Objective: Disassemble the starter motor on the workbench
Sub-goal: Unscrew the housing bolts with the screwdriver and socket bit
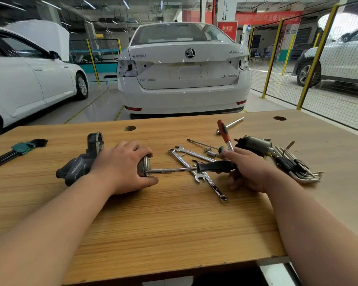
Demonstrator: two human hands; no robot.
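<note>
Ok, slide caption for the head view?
Left hand grips the starter motor; right hand holds a black-handled driver against its end.

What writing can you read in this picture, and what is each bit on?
"SUPERB": white car's boot lid, right side.
"消火栓": red sign behind the car.
Red banner: too blurred to read.
Other boot-lid badges: too blurred to read.
Starter motor: no text visible.

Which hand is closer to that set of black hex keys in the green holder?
Left. The left hand grips the grey starter motor, with the black hex keys in the green holder lying off to its left. The right hand holds a black-handled socket driver farther right.
</note>
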